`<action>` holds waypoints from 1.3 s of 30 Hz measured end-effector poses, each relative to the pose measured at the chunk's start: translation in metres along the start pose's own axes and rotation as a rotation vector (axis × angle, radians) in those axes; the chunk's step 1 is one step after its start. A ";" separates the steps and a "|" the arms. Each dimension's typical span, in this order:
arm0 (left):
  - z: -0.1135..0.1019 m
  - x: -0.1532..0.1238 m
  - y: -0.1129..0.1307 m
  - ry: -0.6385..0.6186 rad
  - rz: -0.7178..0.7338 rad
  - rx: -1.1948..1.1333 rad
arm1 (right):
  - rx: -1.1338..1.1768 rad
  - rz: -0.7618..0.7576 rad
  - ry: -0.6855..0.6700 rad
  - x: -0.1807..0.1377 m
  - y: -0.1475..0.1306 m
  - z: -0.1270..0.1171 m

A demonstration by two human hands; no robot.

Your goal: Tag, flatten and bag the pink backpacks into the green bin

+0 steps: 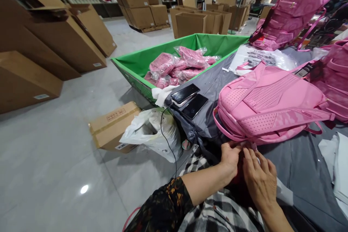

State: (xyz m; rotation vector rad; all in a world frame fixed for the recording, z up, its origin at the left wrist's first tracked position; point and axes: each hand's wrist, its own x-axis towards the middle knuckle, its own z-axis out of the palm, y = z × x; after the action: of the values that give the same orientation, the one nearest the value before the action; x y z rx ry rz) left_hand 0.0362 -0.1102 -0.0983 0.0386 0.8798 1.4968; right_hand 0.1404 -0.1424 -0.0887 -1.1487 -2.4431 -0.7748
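A pink backpack (pixel 272 105) lies back-side up on the grey-covered table (pixel 299 166), its padded panel and straps facing me. My left hand (pixel 230 157) and my right hand (pixel 258 175) meet at the bag's near bottom edge. Both have their fingers curled and pinched on something small at that edge. What they pinch is hidden between the fingers. Two dark phones (pixel 189 99) lie stacked on the table's left corner, with a black cable hanging down.
A green bin (pixel 130 67) of bagged pink items (pixel 179 66) stands beyond the table. More pink backpacks (pixel 296 7) sit at the right. A small carton (pixel 114 125) and white plastic bags (pixel 154 130) lie on the floor. Large cardboard boxes (pixel 54 40) line the left.
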 end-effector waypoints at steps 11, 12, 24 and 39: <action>0.002 0.001 0.007 -0.064 0.025 0.021 | 0.137 0.040 0.123 0.003 0.006 0.004; 0.004 0.003 0.004 -0.040 0.042 0.025 | 0.183 0.050 0.158 0.004 0.008 0.003; 0.006 0.000 -0.008 0.065 0.148 0.077 | -0.022 0.282 0.344 0.025 0.016 0.037; 0.015 -0.009 -0.001 0.151 0.078 0.039 | 0.037 0.137 0.108 0.028 0.021 0.015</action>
State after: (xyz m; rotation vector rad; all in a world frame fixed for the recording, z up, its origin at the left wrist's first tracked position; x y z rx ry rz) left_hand 0.0462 -0.1108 -0.0838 -0.0122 1.0391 1.5709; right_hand 0.1386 -0.1049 -0.0793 -1.2133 -2.2555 -0.7271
